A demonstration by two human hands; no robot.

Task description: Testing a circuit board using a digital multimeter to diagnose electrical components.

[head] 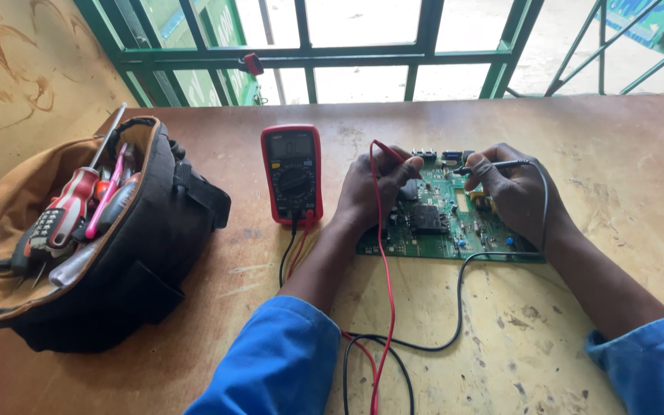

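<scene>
**Both probes down on the circuit board, centre frame**

Green circuit board [449,223] lies flat on the worktop [616,177], centre-right of frame, with connectors along its far edge and a dark square heatsink mid-board. Its near edge is straight, with bare worktop below it.

Left hand [370,192] is curled closed around the red probe [390,154], tip down on the board's left part. The red lead [384,261] loops up over the knuckles, then runs down toward the bottom edge of frame.

Right hand [510,192] is closed in a pinch on the black probe [493,165], which lies nearly level and points left near the board's far edge. The black lead [463,284] arcs round the wrist and drops to bottom centre, where both leads coil loosely.

The red-cased multimeter [292,175] lies flat just left of the left hand, close but apart from it; display is lit, rotary dial in the middle, leads plugged in at its near end.

Left third of frame: a soft fabric tool bag [132,253], black outside, tan lining, mouth open, with screwdrivers [78,200] sticking out, red and pink handles.

Worktop is worn brown wood, scuffed and stained. Open room at right and lower right of the board. The far edge meets a green metal window grille [424,54].
</scene>
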